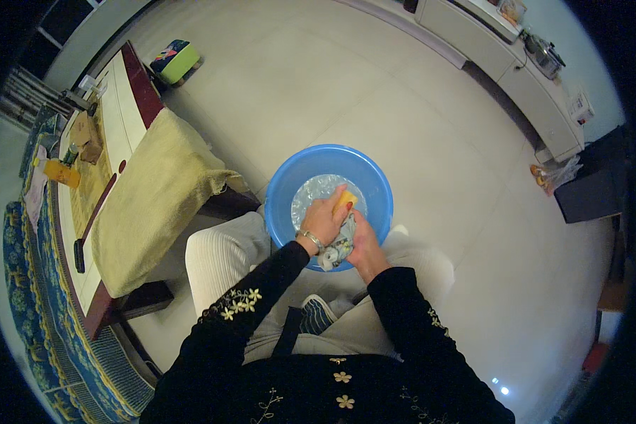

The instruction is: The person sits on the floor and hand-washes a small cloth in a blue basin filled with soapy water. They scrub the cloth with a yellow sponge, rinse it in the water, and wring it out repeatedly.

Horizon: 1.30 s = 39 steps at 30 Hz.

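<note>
A blue plastic basin stands on the floor between my knees, with rippled, clear-looking water in it. Over the basin my left hand, with a bracelet at its wrist, grips a yellow-orange block, perhaps a bar of soap. My right hand holds a wet, light patterned cloth bunched up just below the block. The two hands are close together. Part of the cloth hangs towards the basin's near rim, and the fingers hide some of it.
At the left, a long table carries a yellowish towel, a bottle of orange liquid and a cardboard box. A green stool stands beyond its far end. White cabinets and a clear plastic bag are at the right.
</note>
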Each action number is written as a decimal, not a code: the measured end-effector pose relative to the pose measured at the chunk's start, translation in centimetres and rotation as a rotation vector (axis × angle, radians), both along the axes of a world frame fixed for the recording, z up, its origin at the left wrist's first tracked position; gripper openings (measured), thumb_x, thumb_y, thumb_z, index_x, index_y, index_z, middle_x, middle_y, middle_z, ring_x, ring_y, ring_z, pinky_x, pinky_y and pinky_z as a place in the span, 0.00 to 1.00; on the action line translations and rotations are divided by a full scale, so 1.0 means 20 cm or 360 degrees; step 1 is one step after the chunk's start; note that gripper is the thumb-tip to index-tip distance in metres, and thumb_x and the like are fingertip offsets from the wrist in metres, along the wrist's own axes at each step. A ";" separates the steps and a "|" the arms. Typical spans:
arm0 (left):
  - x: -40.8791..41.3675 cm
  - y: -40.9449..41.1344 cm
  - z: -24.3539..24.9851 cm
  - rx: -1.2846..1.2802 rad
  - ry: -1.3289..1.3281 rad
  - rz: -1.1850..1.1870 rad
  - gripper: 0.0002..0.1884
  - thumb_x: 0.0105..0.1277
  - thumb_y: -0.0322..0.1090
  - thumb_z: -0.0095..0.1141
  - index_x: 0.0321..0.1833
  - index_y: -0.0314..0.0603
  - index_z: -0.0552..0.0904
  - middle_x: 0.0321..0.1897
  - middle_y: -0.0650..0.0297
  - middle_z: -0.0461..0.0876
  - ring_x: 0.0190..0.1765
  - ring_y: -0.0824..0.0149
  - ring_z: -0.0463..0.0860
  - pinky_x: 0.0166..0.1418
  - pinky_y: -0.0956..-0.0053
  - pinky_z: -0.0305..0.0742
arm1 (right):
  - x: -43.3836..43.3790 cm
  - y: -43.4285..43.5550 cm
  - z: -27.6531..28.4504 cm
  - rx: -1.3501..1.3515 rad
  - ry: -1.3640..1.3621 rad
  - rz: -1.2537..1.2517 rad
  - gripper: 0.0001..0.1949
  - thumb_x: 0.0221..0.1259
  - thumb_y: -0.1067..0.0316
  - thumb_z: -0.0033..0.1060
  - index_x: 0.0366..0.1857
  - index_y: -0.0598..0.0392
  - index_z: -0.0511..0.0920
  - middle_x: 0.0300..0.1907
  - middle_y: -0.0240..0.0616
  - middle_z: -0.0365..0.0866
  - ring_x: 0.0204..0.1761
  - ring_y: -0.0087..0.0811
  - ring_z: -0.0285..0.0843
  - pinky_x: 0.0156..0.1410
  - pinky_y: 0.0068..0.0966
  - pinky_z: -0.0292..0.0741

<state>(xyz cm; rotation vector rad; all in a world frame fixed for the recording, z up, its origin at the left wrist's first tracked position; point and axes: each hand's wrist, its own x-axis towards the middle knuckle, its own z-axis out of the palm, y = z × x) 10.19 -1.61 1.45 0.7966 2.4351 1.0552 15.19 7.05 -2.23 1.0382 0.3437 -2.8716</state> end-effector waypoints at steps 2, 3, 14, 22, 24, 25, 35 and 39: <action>-0.01 0.01 0.03 0.0028 -0.0009 0.0055 0.24 0.60 0.46 0.50 0.61 0.62 0.67 0.42 0.47 0.72 0.41 0.49 0.72 0.44 0.60 0.68 | 0.01 -0.01 0.00 -0.0012 0.0167 -0.0027 0.16 0.64 0.54 0.38 0.44 0.53 0.71 0.42 0.39 0.75 0.45 0.36 0.74 0.51 0.34 0.73; 0.02 0.01 0.05 -0.0034 0.0197 -0.0093 0.24 0.60 0.45 0.50 0.61 0.59 0.67 0.40 0.48 0.73 0.41 0.50 0.72 0.44 0.61 0.68 | 0.03 -0.01 0.01 0.0424 0.0234 0.0085 0.16 0.64 0.54 0.38 0.45 0.53 0.71 0.43 0.39 0.75 0.45 0.36 0.74 0.52 0.35 0.72; 0.04 0.03 0.07 -0.0107 0.0610 -0.0176 0.23 0.60 0.44 0.50 0.60 0.53 0.68 0.34 0.49 0.75 0.39 0.49 0.73 0.45 0.60 0.68 | -0.01 -0.01 0.03 0.0081 0.0195 0.0017 0.14 0.65 0.55 0.39 0.43 0.52 0.72 0.42 0.37 0.76 0.43 0.32 0.75 0.49 0.32 0.74; -0.19 -0.11 0.07 0.0313 -0.0200 -0.0015 0.22 0.65 0.42 0.44 0.62 0.48 0.64 0.48 0.50 0.74 0.51 0.55 0.74 0.53 0.68 0.67 | -0.03 0.00 -0.03 0.0075 -0.0035 0.0070 0.15 0.65 0.55 0.39 0.46 0.52 0.70 0.41 0.39 0.76 0.43 0.36 0.74 0.50 0.35 0.73; -0.25 -0.24 0.15 0.0593 -0.0333 -0.0067 0.23 0.67 0.40 0.42 0.64 0.46 0.61 0.54 0.51 0.72 0.56 0.61 0.72 0.56 0.72 0.66 | -0.04 0.01 -0.04 -0.0041 -0.0176 0.0052 0.18 0.65 0.54 0.37 0.51 0.54 0.67 0.46 0.41 0.74 0.46 0.39 0.73 0.53 0.38 0.70; -0.29 -0.32 0.22 0.0527 -0.0157 -0.0003 0.23 0.67 0.40 0.42 0.64 0.45 0.61 0.53 0.52 0.73 0.55 0.62 0.73 0.55 0.72 0.67 | -0.03 0.01 -0.05 -0.0013 -0.0119 0.0070 0.18 0.66 0.54 0.37 0.51 0.55 0.67 0.47 0.41 0.73 0.47 0.40 0.72 0.54 0.38 0.70; -0.83 -1.17 0.53 -0.0615 0.1104 0.0664 0.27 0.59 0.45 0.53 0.60 0.47 0.65 0.39 0.47 0.76 0.41 0.49 0.74 0.46 0.61 0.69 | -0.02 0.01 -0.05 0.0222 -0.0143 0.0083 0.16 0.65 0.58 0.37 0.47 0.58 0.68 0.46 0.41 0.72 0.47 0.38 0.71 0.53 0.37 0.70; -0.88 -1.28 0.47 -0.0752 0.1183 0.0745 0.27 0.58 0.46 0.54 0.60 0.48 0.66 0.41 0.47 0.75 0.44 0.49 0.74 0.48 0.61 0.69 | -0.03 0.01 -0.02 0.0338 -0.0247 0.0126 0.14 0.64 0.59 0.40 0.45 0.58 0.68 0.44 0.40 0.72 0.45 0.37 0.72 0.51 0.36 0.71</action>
